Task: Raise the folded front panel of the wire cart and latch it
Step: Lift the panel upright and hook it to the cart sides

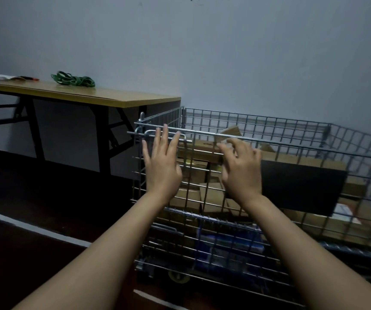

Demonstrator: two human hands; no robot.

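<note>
A silver wire cart (256, 121) stands against the wall, filled with cardboard boxes. Its front panel (296, 151) stands upright, its top rail level with the other sides. A sliding latch bar (157, 133) sits at the panel's upper left corner. My left hand (161, 163) is open with fingers spread, its fingertips at the latch bar, holding nothing. My right hand (240, 168) hovers in front of the panel just below the top rail, fingers loosely curled and apart, gripping nothing.
A wooden folding table (117, 97) with black legs stands left of the cart, with a green coiled cord (73, 79) on top. Inside the cart lie cardboard boxes (204, 151), a black sheet (301, 186) and blue items (227, 245). The floor is dark with white lines.
</note>
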